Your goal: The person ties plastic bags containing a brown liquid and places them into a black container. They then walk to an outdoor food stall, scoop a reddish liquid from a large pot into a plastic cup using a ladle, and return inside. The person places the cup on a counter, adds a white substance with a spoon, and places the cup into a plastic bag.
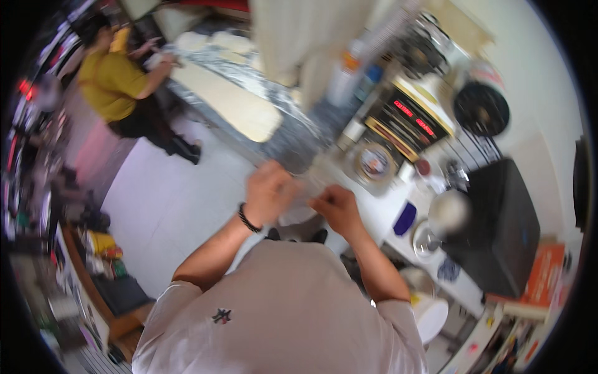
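My left hand [270, 194], with a dark braided bracelet at the wrist, is in front of my body and blurred by motion. Its fingers curl beside a clear plastic bag [298, 215], and the blur hides whether they grip it. The thumb and fingers of my right hand [338, 209] pinch the bag's right side near its top. The thin bag hangs between my two hands, above the floor and close to the corner of the dark worktop [289, 148]. Its contents cannot be made out.
A long sheet of dough [229, 100] lies on the floured worktop. A person in a yellow shirt [114, 86] handles its far end. On the right are a digital scale [409, 119], a round clear container [373, 161], a purple cloth [405, 219] and a large black box [497, 229].
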{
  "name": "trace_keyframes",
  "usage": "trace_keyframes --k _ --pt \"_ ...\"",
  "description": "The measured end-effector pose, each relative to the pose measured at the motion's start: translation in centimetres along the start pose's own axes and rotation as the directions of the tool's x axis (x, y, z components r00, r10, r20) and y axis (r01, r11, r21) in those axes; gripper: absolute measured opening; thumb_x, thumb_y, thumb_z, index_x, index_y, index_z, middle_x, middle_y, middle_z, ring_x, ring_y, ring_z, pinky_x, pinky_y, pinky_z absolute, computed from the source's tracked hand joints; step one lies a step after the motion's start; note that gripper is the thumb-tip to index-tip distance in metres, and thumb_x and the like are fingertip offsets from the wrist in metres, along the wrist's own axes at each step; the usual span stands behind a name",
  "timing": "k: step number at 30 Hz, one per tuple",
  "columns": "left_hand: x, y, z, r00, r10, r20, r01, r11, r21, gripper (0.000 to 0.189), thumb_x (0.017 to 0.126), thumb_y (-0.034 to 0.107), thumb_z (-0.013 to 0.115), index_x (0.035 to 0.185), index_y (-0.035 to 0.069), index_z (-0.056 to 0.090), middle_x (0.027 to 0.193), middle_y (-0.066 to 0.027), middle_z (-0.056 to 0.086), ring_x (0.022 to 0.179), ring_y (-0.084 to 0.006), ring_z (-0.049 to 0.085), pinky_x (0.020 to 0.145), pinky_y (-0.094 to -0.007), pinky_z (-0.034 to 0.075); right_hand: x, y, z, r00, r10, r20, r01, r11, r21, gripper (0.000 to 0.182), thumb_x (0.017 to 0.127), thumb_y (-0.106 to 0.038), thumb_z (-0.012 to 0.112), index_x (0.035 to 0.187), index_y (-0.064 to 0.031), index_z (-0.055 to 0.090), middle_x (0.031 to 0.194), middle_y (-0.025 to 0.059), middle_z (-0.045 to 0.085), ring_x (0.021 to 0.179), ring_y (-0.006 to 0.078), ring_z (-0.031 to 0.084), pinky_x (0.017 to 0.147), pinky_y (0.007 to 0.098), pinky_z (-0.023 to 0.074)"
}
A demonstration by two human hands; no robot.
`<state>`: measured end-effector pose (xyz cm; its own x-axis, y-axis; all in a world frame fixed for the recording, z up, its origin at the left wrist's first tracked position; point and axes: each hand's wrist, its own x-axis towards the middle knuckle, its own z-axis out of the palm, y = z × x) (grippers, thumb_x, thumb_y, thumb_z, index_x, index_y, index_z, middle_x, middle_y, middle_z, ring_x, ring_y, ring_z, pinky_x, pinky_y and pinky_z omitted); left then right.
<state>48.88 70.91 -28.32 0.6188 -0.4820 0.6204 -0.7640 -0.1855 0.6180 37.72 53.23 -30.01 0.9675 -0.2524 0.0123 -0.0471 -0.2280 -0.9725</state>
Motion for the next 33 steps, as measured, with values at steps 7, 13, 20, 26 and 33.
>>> trace_keyframes --k 7,13,20,26,33 --pt "-3.7 0.5 1.4 0.889 -0.286 0.357 0.376 0.901 -0.216 0.028 0.083 0.025 0.07 0.075 0.001 0.059 0.073 -0.0152 0.058 0.068 -0.0299 0.058 0.061 -0.0395 0.043 -0.4 0.5 3.3 0.994 -0.027 0.103 0.043 0.987 -0.153 0.01 0.077 -0.002 0.064 0.085 -0.0004 0.07 0.076 0.0104 0.068 0.066 0.0154 0.062 0.06 0.0282 0.0466" --pt "-4.9 1.3 0.7 0.829 -0.49 0.271 0.559 0.699 -0.447 0.026 0.085 0.018 0.068 0.071 0.0 0.055 0.064 -0.0127 0.054 0.057 -0.027 0.05 0.055 -0.036 0.041 -0.5 1.9 3.7 0.954 0.261 0.148 -0.298 0.773 0.559 0.008 0.077 0.001 0.061 0.077 -0.0066 0.062 0.066 -0.0004 0.056 0.054 0.0082 0.049 0.047 0.023 0.0342" --pt "-5.4 0.7 0.0 0.939 -0.342 0.037 0.341 0.94 0.03 0.014 0.078 0.009 0.063 0.072 0.002 0.053 0.07 -0.0122 0.055 0.065 -0.0309 0.057 0.057 -0.0402 0.044 0.4 -1.4 6.8 0.928 0.37 -0.044 -0.304 0.82 0.485 0.013 0.083 -0.003 0.061 0.076 -0.0085 0.052 0.063 -0.0041 0.048 0.052 0.004 0.04 0.042 0.0229 0.0262" --pt "-4.5 -2.1 -1.3 0.959 -0.277 -0.05 0.282 0.948 0.148 0.007 0.077 0.005 0.062 0.077 0.004 0.055 0.078 -0.0126 0.058 0.073 -0.0333 0.06 0.059 -0.0438 0.047 -0.5 2.9 6.6 0.981 0.159 -0.107 -0.149 0.984 0.097 0.021 0.086 -0.007 0.062 0.069 -0.0046 0.051 0.062 -0.0018 0.049 0.057 0.006 0.04 0.049 0.0249 0.0314" --pt "-5.5 -0.7 -0.8 0.826 -0.56 -0.066 0.436 0.709 -0.554 0.014 0.086 0.002 0.066 0.08 0.003 0.053 0.076 -0.0041 0.059 0.07 -0.0135 0.058 0.059 -0.0326 0.045 -0.9 4.6 6.0 0.977 -0.014 -0.211 -0.044 0.963 -0.267 0.012 0.079 -0.005 0.059 0.071 0.0 0.051 0.064 0.0024 0.05 0.059 0.0105 0.043 0.055 0.0287 0.0387"
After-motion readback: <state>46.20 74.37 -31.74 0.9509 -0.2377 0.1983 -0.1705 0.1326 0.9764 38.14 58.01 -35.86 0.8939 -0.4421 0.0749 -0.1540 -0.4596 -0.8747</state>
